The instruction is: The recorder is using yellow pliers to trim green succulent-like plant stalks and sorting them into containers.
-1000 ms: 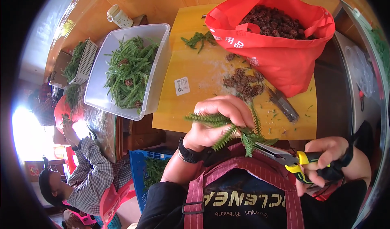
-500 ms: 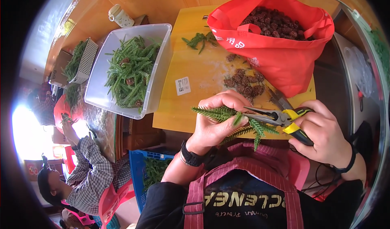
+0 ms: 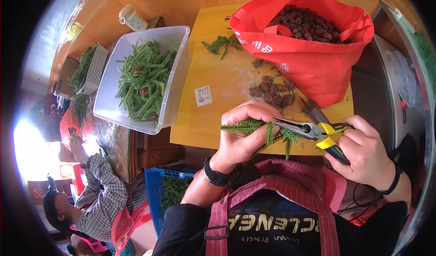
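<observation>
Pinched in my left hand (image 3: 240,135) is a green artificial pine sprig (image 3: 247,127), its needled branches fanning out on both sides of the fingers. My right hand (image 3: 365,151) is wrapped round the yellow-and-black handles of long-nose pliers (image 3: 330,135). The jaws of the pliers reach left to my left fingertips, above the sprig. What lies between the jaw tips is too small to make out. Behind my hands, several brown pine cones (image 3: 272,92) lie loose on the yellow board (image 3: 190,120), close to a second tool (image 3: 313,110) with metal blades.
A red bag (image 3: 313,70) full of pine cones stands at the back right. Left of the board, a clear plastic bin (image 3: 170,90) holds green sprigs, some with cones. A blue crate (image 3: 154,197) sits below. At far left, a co-worker in a checked sleeve (image 3: 102,183) works.
The pine sprig has turned slightly in my left fingers, and its right-hand branches have shifted left. My right hand and the pliers have moved a little, with the handles opening slightly less wide.
</observation>
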A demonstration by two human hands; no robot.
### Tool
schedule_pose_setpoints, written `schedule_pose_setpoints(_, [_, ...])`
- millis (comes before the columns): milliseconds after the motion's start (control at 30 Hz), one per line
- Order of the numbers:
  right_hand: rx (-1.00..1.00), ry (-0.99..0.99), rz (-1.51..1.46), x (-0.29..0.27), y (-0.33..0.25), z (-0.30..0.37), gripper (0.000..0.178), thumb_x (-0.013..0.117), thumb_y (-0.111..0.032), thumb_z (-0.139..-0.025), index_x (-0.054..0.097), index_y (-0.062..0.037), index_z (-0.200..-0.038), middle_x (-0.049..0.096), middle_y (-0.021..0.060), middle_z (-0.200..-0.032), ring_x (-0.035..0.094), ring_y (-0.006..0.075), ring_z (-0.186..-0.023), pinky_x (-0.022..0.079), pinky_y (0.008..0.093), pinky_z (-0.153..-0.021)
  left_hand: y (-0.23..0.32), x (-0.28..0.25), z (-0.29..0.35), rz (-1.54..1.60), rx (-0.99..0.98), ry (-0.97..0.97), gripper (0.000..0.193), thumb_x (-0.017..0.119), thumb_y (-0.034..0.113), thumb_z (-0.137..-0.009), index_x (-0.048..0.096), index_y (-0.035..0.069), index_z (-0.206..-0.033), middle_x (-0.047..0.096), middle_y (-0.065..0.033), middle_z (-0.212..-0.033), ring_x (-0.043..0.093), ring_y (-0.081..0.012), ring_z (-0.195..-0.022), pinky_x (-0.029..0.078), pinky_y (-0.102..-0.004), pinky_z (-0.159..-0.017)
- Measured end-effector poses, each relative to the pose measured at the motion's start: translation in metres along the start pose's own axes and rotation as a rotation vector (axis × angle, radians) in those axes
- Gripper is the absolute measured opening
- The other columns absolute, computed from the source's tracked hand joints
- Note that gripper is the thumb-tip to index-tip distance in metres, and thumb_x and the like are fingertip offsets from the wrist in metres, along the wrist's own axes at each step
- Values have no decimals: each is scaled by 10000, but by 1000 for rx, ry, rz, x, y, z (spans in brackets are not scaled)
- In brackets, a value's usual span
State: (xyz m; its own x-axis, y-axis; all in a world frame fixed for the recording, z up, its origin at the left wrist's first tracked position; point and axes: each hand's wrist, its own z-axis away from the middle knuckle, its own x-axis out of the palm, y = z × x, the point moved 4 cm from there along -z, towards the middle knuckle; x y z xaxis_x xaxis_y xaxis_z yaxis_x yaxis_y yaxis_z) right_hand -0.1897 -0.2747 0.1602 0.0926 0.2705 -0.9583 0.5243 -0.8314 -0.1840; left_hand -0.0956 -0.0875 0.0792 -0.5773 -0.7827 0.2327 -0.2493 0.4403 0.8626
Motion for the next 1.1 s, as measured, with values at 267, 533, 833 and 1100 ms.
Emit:
schedule_pose_setpoints(267, [26,27,-82,0,2,0,213,723,-179,-635,588,-29,-703,547,86,-697,553,285,-778,488,347,-688,-4,4,1,87,-90,23,138,667,49,-774,542,16,-821,586,-160,-865,567,-175,-734,478,-276,-636])
schedule_pose_setpoints(533, [31,87,-25,-7,-2,-4,213,718,-173,-640,599,-17,-725,559,83,-727,559,298,-811,485,355,-722,-5,5,3,175,-91,118,117,658,26,-764,591,-5,-854,609,-135,-893,572,-195,-834,465,-306,-756])
schedule_pose_setpoints(833, [42,46,-47,1,0,1,213,713,-193,-660,613,-25,-743,539,81,-693,550,289,-778,480,356,-744,-2,6,0,16,51,66,133,645,24,-777,524,25,-831,585,-162,-882,564,-172,-731,478,-268,-640])
schedule_pose_setpoints(1100, [19,37,-32,3,-1,4,202,714,-190,-666,593,-34,-709,513,67,-635,528,270,-672,474,342,-694,-5,7,-1,35,3,58,116,631,9,-787,527,27,-833,587,-159,-889,562,-170,-733,474,-264,-635])
